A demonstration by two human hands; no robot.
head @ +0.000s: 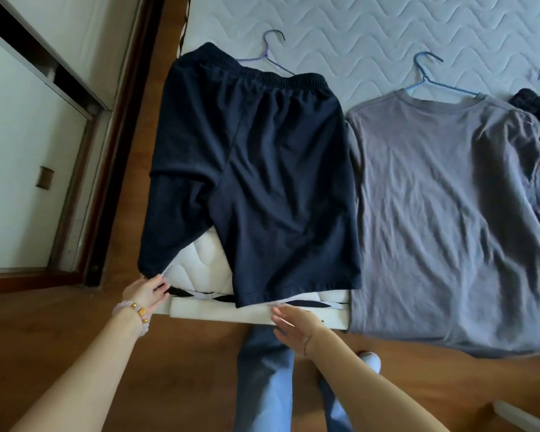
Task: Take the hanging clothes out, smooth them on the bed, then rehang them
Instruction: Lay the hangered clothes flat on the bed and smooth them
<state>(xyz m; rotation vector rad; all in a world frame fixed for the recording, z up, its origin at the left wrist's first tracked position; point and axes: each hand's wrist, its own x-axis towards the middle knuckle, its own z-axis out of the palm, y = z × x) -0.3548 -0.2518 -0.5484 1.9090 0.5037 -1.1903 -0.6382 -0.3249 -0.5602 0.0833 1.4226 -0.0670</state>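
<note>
The dark shorts lie flat on the bed, waistband far, legs running toward the person. The left hand pinches the left leg's hem; the right hand hovers flat and spread, just below the right hem.

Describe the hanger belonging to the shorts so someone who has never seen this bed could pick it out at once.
On the quilted mattress, find the dark navy shorts lying at the left edge of the bed. The hanger pokes out from behind their waistband, hook pointing away from the person. It is purple, whereas the hanger in the grey T-shirt to its right is blue.
</note>
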